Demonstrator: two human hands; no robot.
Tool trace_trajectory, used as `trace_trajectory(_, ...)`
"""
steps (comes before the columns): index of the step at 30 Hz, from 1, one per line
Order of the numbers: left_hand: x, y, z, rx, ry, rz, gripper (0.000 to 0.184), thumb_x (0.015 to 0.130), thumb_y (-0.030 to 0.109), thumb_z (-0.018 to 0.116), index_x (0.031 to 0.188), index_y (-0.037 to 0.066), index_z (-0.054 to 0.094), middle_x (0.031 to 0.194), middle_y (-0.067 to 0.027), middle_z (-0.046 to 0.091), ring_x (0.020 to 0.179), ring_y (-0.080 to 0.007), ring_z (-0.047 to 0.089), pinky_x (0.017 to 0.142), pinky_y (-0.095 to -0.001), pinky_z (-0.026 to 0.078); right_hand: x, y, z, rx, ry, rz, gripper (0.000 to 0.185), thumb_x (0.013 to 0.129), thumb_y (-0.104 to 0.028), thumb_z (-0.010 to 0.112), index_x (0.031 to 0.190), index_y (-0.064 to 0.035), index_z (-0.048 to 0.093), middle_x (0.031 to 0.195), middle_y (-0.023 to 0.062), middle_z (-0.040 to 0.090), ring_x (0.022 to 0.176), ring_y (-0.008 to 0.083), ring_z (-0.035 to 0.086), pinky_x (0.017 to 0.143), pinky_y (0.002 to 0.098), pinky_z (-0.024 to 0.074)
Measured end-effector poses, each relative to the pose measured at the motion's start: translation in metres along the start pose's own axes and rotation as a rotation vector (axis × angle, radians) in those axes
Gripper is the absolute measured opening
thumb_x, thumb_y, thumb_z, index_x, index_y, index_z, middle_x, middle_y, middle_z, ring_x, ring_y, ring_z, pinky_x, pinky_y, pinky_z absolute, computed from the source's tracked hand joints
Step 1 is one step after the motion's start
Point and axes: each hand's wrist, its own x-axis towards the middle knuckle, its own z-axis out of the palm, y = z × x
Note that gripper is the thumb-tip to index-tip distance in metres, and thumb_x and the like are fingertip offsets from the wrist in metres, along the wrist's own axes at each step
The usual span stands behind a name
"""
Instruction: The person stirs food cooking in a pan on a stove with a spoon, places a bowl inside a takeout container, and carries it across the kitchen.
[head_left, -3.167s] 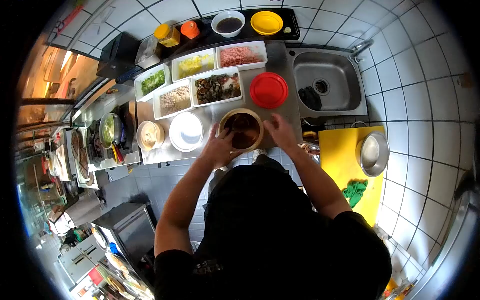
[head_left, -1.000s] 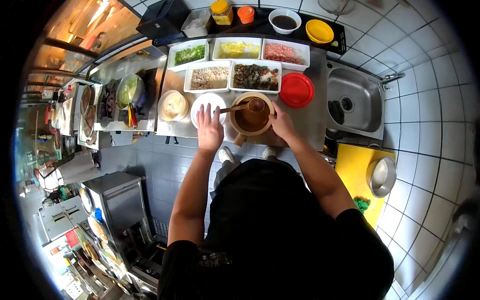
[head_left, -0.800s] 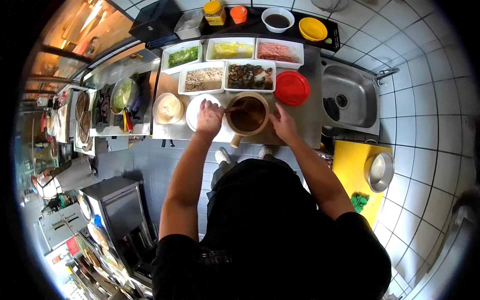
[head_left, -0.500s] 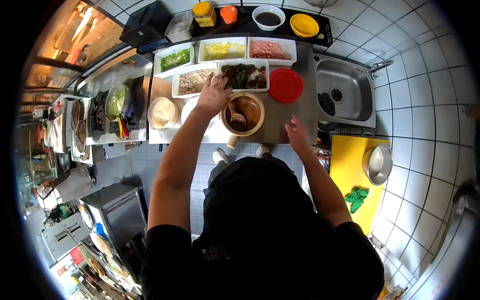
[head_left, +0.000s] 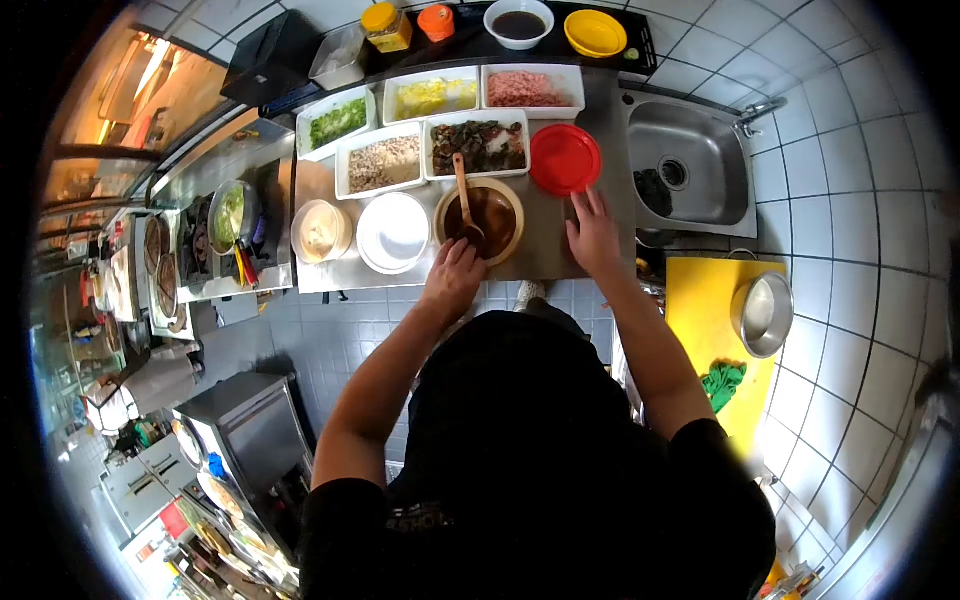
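Note:
A round tan pot (head_left: 513,250) of brown sauce stands near the counter's front edge, a wooden spoon (head_left: 461,190) leaning in it with its handle on the far rim. My left hand (head_left: 455,277) lies over the pot's near side, fingers curled at the rim where the pot's handle is hidden beneath them. To the right, my right hand (head_left: 594,232) is open, fingers stretched toward the near edge of a round red lid (head_left: 566,160); whether they touch it I cannot tell. A white round dish (head_left: 393,233) sits left of the pot.
White trays hold chopped greens (head_left: 338,122), yellow pieces (head_left: 436,96), pink meat (head_left: 528,89), pale bits (head_left: 385,162) and dark leafy food (head_left: 478,145). A pale tub (head_left: 321,232) stands left. Right are a sink (head_left: 690,130) and a yellow board (head_left: 700,310) bearing a metal bowl (head_left: 763,315).
My left hand has moved from above the trays down to the pot's near side. The spoon's handle now points to the far rim. My right hand has shifted toward the red lid.

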Motion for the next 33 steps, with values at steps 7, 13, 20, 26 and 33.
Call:
trace_trajectory(7,0.021,0.015,0.001,-0.049,0.053,-0.078,0.02,0.089,0.018,0.057,0.098,0.003,0.067,0.12,-0.0199,0.06,0.127,-0.039,0.049,0.115,-0.0571,0.031,0.037,0.007,0.013,-0.29,-0.311,-0.022,0.047,0.096,-0.026,0.059,0.14,-0.0084,0.056,0.152,0.0201,0.044,0.138,0.0442,0.041,0.114,0.0599,0.0312)
trace_trajectory(13,-0.014,0.012,-0.012,-0.027,0.282,-0.421,0.048,0.087,0.02,0.062,0.13,0.001,0.058,0.141,-0.0269,0.049,0.14,-0.0454,0.037,0.119,-0.0601,0.023,-0.003,-0.002,0.002,-0.133,-0.234,-0.04,0.057,0.093,-0.025,0.065,0.145,-0.0076,0.05,0.153,0.0254,0.04,0.139,0.0449,0.041,0.116,0.056,0.0323)
trace_trajectory(20,-0.095,-0.017,-0.028,-0.048,0.241,-0.726,0.08,0.08,0.013,0.07,0.153,0.006,0.036,0.157,-0.0284,0.03,0.148,-0.0506,0.022,0.12,-0.0638,0.019,-0.045,-0.031,0.011,0.262,-0.042,-0.094,0.062,0.092,-0.022,0.069,0.146,-0.0006,0.045,0.152,0.0306,0.039,0.14,0.0478,0.039,0.115,0.0529,0.0338)
trace_trajectory(26,-0.189,-0.073,-0.089,0.08,0.496,-0.864,0.079,0.083,0.003,0.064,0.154,0.0,0.028,0.157,-0.0258,0.031,0.148,-0.0494,0.022,0.121,-0.061,0.022,-0.082,-0.046,-0.001,0.154,-0.023,0.057,0.061,0.095,-0.026,0.067,0.146,-0.0001,0.045,0.151,0.0301,0.04,0.141,0.0471,0.038,0.117,0.0531,0.0319)
trace_trajectory(33,-0.305,-0.28,-0.14,0.331,0.407,-0.849,0.073,0.078,-0.007,0.053,0.15,-0.001,0.039,0.154,-0.0304,0.034,0.144,-0.0498,0.03,0.12,-0.0533,0.029,-0.098,-0.059,0.004,-0.014,0.25,0.23,0.06,0.1,-0.032,0.062,0.149,-0.0024,0.043,0.157,0.0249,0.033,0.145,0.0435,0.033,0.116,0.0531,0.033)
